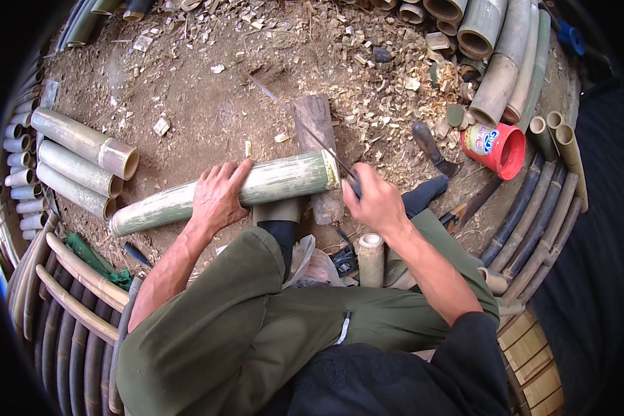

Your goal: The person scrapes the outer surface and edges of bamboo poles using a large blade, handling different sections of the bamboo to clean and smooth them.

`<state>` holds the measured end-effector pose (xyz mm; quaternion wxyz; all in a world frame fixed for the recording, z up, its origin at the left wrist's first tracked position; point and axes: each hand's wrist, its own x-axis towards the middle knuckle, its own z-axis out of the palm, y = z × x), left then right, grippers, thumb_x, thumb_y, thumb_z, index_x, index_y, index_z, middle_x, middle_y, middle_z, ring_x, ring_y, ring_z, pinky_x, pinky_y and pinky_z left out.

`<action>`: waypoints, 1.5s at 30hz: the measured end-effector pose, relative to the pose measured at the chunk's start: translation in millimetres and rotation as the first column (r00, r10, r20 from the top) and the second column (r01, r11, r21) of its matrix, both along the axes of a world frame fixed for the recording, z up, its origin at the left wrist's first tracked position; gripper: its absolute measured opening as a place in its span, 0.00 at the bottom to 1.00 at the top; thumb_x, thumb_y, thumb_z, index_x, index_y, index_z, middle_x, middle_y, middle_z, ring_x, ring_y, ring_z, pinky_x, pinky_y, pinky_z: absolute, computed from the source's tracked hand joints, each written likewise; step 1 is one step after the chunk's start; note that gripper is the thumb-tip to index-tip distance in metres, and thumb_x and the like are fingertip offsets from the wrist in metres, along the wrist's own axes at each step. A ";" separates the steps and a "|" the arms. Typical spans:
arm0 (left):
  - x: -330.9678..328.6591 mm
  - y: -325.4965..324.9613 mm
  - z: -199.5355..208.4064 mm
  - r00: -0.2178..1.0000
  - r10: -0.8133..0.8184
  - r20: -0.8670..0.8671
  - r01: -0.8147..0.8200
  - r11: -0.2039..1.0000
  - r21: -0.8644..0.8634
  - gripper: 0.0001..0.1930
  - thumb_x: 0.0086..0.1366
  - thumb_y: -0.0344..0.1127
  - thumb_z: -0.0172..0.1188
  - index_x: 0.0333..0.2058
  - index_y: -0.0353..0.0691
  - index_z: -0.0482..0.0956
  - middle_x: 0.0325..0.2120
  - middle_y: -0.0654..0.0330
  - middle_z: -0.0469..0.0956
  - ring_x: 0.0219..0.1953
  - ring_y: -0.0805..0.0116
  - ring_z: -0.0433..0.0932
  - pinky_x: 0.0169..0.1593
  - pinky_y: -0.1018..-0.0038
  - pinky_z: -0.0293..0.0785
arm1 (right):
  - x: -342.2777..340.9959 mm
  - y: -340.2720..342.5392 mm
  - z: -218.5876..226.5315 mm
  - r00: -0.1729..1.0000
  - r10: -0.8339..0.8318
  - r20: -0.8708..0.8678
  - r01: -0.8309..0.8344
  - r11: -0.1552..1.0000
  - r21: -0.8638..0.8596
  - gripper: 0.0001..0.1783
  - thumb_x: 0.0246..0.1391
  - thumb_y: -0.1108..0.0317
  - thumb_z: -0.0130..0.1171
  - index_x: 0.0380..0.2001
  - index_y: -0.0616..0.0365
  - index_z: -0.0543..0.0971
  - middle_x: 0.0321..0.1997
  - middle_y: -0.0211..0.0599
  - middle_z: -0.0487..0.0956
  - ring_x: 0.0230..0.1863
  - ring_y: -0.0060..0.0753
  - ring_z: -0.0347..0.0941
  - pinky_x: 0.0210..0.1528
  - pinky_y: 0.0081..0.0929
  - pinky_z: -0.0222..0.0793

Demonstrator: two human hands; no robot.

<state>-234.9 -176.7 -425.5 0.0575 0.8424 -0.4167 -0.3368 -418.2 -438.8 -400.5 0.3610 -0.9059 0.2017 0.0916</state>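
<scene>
A thick green-and-white bamboo section (284, 179) lies crosswise in front of my knees, tilted slightly up toward its right end. My left hand (217, 195) presses on its middle, fingers wrapped over the top and far side. My right hand (378, 200) is closed around the dark handle of what looks like a hand saw (299, 123). Its long thin blade, seen nearly edge-on, slants away across the bamboo's right end, where pale raw fibre shows. Beneath that end lies a worn wooden block (313, 114). The blade's teeth are too small to make out.
Cut bamboo tubes (83, 142) lie at left, with larger ones (492, 90) at far right. A red tub (512, 154) lies tipped over beside a dark-handled tool (433, 147). A short bamboo piece (371, 260) stands between my legs. Chips litter the dirt floor (208, 97).
</scene>
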 end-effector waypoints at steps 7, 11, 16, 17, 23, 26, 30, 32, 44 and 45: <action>-6.3 8.7 -4.6 0.999 0.003 0.054 0.000 0.998 -0.059 0.52 0.33 0.37 0.80 0.62 0.49 0.66 0.48 0.55 0.75 0.51 0.51 0.74 0.55 0.56 0.71 | 19.8 10.1 42.8 0.968 -0.113 0.225 0.079 0.984 0.158 0.18 0.60 0.64 0.61 0.46 0.65 0.71 0.25 0.52 0.78 0.25 0.54 0.80 0.26 0.43 0.75; -7.4 7.0 -4.8 0.997 -0.009 0.074 0.012 0.999 -0.038 0.54 0.33 0.38 0.81 0.64 0.49 0.64 0.49 0.54 0.74 0.53 0.51 0.74 0.57 0.55 0.70 | 3.9 -0.3 0.2 0.991 0.052 0.121 -0.041 0.995 -0.092 0.17 0.59 0.61 0.60 0.42 0.64 0.72 0.27 0.55 0.80 0.25 0.57 0.80 0.23 0.47 0.75; 6.8 4.2 -0.5 0.996 -0.071 -0.053 0.074 0.996 0.052 0.58 0.40 0.47 0.79 0.70 0.47 0.55 0.52 0.46 0.71 0.58 0.49 0.70 0.66 0.56 0.65 | 5.2 -11.0 -6.4 0.971 -0.069 -0.231 0.089 0.993 0.078 0.17 0.60 0.59 0.58 0.40 0.62 0.68 0.25 0.61 0.79 0.30 0.68 0.77 0.32 0.55 0.74; 17.0 8.9 -3.2 0.980 -0.067 -0.185 0.071 0.997 0.014 0.58 0.39 0.49 0.77 0.70 0.50 0.56 0.53 0.46 0.71 0.57 0.47 0.71 0.63 0.55 0.68 | -2.6 -10.0 -10.3 0.960 -0.070 -0.273 0.095 0.992 0.079 0.18 0.60 0.59 0.58 0.43 0.61 0.69 0.27 0.62 0.78 0.32 0.68 0.77 0.36 0.54 0.74; 47.2 -3.3 11.7 0.956 -0.048 -0.288 0.120 0.964 0.239 0.54 0.36 0.44 0.75 0.67 0.62 0.62 0.47 0.52 0.73 0.52 0.47 0.75 0.56 0.54 0.74 | -4.5 -0.7 8.1 0.986 -0.111 -0.120 0.123 0.988 0.096 0.20 0.61 0.60 0.59 0.48 0.63 0.71 0.35 0.62 0.80 0.35 0.68 0.78 0.36 0.52 0.75; 39.8 3.6 4.8 0.977 -0.045 -0.207 0.082 0.982 0.172 0.53 0.36 0.42 0.74 0.67 0.63 0.63 0.44 0.53 0.72 0.52 0.48 0.75 0.54 0.54 0.75 | 18.1 8.8 43.9 0.973 -0.102 0.206 0.083 0.992 0.096 0.18 0.60 0.62 0.60 0.45 0.66 0.72 0.32 0.56 0.80 0.32 0.58 0.81 0.33 0.44 0.77; 39.6 1.1 4.9 0.972 -0.009 -0.235 0.046 0.987 0.151 0.52 0.36 0.40 0.74 0.66 0.62 0.64 0.44 0.53 0.71 0.52 0.48 0.74 0.55 0.55 0.75 | 17.2 14.3 37.8 0.937 -0.037 0.347 0.042 0.999 -0.005 0.16 0.60 0.63 0.60 0.41 0.66 0.73 0.28 0.48 0.79 0.26 0.52 0.80 0.30 0.41 0.77; 39.7 -0.5 5.0 0.970 -0.003 -0.243 0.040 0.988 0.149 0.52 0.36 0.40 0.74 0.65 0.62 0.65 0.43 0.54 0.71 0.51 0.48 0.75 0.54 0.55 0.75 | 1.6 5.7 4.7 0.998 0.056 -0.028 -0.060 0.988 -0.143 0.17 0.61 0.61 0.59 0.43 0.63 0.71 0.29 0.53 0.80 0.25 0.57 0.80 0.29 0.44 0.77; 35.0 -0.8 9.4 0.979 0.020 -0.204 0.013 0.988 0.156 0.51 0.35 0.38 0.74 0.64 0.62 0.66 0.42 0.54 0.70 0.50 0.49 0.74 0.53 0.55 0.75 | 2.8 -2.5 -4.0 0.974 0.038 -0.221 -0.057 0.995 -0.081 0.16 0.61 0.63 0.59 0.42 0.64 0.70 0.27 0.57 0.80 0.28 0.58 0.81 0.28 0.44 0.76; 33.7 2.2 8.9 0.982 0.014 -0.186 0.013 0.990 0.143 0.51 0.35 0.38 0.74 0.64 0.62 0.66 0.42 0.54 0.70 0.50 0.49 0.74 0.53 0.55 0.75 | 4.7 -1.7 0.6 0.981 0.025 -0.190 -0.034 0.998 -0.045 0.16 0.61 0.63 0.59 0.42 0.64 0.70 0.27 0.57 0.80 0.28 0.58 0.81 0.28 0.44 0.76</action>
